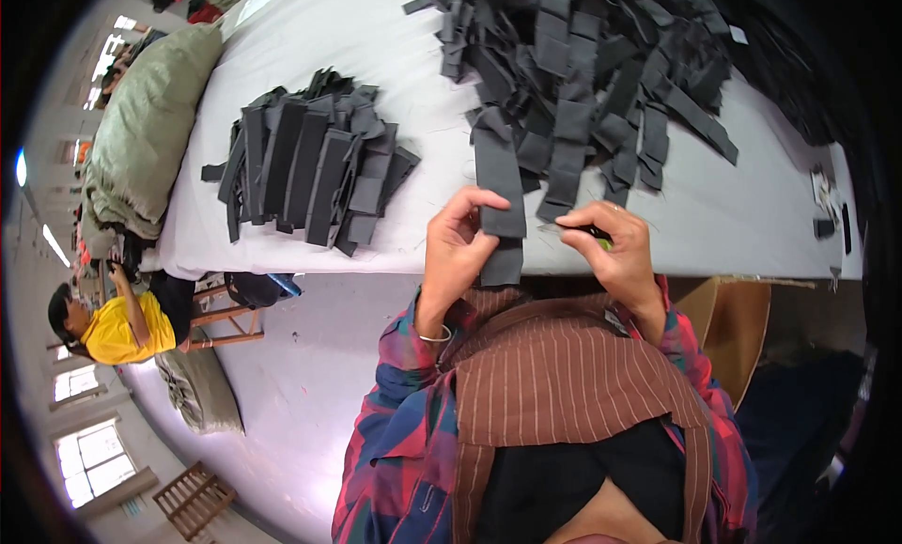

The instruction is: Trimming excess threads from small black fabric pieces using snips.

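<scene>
My left hand pinches a dark grey fabric strip between thumb and fingers near the table's front edge. The strip's far part lies on the table, and its near end hangs down toward my apron. Just to the right, my right hand is closed around a small pair of thread snips, mostly hidden, with a bit of yellow-green and black showing. Their thin tip points left toward the strip. Beyond the hands spreads a large loose heap of dark strips. A neater pile of strips lies to the left.
The white-covered table carries both piles. A stuffed pale green sack stands at its left end. Dark material lies at the far right. A person in yellow sits at the left, near a wooden stool.
</scene>
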`<action>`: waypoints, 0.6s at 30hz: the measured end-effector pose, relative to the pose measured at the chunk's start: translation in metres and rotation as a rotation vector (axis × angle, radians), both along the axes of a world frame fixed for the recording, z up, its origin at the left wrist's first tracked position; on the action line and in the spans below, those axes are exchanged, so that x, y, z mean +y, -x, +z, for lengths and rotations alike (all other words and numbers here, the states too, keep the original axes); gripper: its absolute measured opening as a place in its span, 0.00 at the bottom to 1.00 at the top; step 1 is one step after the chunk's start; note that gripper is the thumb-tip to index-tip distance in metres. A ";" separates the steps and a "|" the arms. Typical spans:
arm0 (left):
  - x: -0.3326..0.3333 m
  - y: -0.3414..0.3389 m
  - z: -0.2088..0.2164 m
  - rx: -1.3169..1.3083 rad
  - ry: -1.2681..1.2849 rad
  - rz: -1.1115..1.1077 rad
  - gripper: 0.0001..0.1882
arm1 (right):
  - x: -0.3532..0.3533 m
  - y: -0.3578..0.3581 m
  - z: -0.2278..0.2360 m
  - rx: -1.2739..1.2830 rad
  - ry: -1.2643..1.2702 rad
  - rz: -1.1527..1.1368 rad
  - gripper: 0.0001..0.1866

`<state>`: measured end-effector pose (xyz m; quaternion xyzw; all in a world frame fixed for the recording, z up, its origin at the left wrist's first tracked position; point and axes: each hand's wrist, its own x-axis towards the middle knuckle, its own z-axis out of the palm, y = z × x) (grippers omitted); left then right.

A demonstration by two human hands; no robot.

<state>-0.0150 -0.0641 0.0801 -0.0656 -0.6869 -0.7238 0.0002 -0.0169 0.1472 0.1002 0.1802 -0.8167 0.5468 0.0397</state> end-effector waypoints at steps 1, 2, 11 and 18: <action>-0.009 0.005 0.004 0.106 0.244 -0.087 0.15 | 0.002 -0.001 -0.002 -0.108 0.063 0.016 0.08; -0.023 0.008 0.015 0.199 0.562 -0.172 0.15 | 0.005 0.000 -0.007 -0.095 -0.026 0.057 0.09; -0.192 0.059 0.057 0.416 0.788 0.457 0.19 | 0.021 -0.021 -0.039 -0.380 -0.224 0.117 0.15; -0.350 0.111 0.022 0.086 1.031 0.497 0.25 | -0.002 -0.026 -0.046 -0.390 -0.081 0.163 0.12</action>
